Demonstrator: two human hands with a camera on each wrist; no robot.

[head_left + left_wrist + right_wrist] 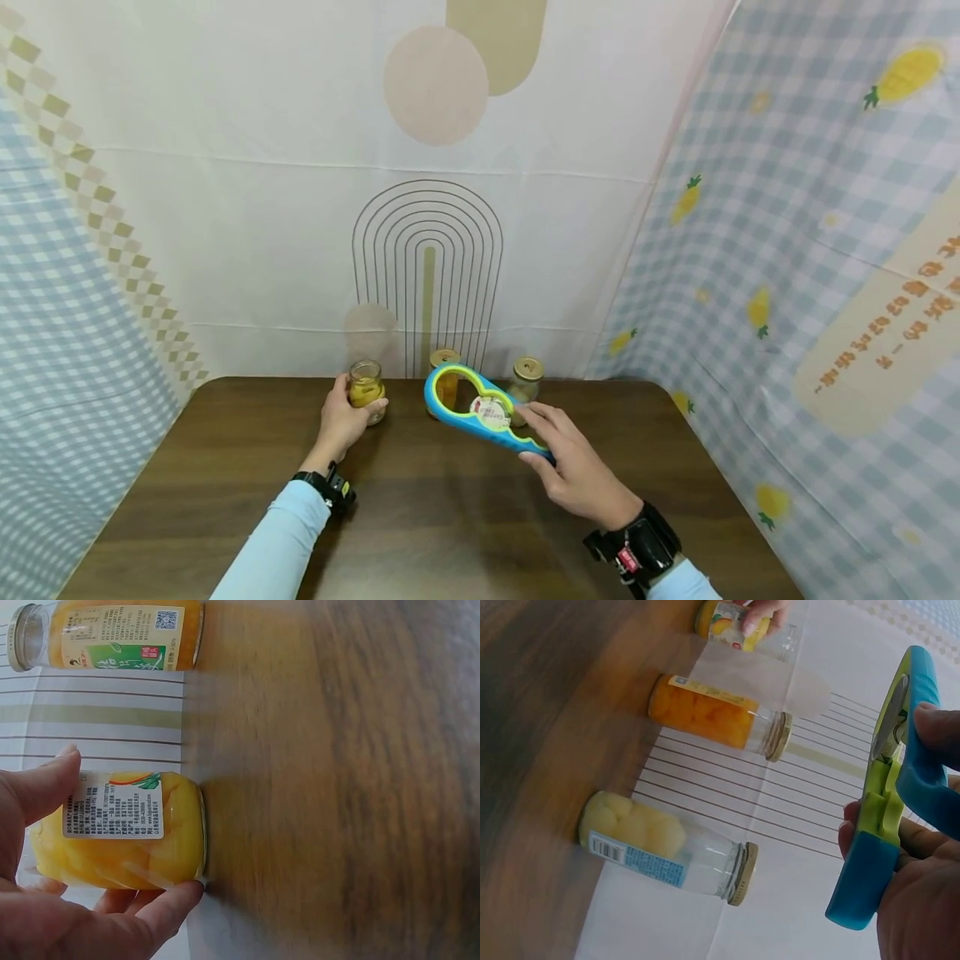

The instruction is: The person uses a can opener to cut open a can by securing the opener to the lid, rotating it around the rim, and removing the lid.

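At the back left of the table, my left hand (345, 427) grips a glass jar of yellow fruit (366, 392). No lid covers its mouth in the head view. The thumb lies over the printed label and the fingers wrap the other side in the left wrist view. My right hand (583, 473) holds a blue and green jar opener (480, 428) by one end, raised in front of the other jars. A round disc with print (491, 411) sits within the opener's frame. In the right wrist view, the thumb presses the opener's blue edge.
A lidded jar of orange fruit (705, 709) stands at the back middle. Right of it is a lidded jar of pale fruit (645, 832), partly hidden behind the opener in the head view. Cloth hangings (247, 250) enclose the brown table (420, 533) at back and sides.
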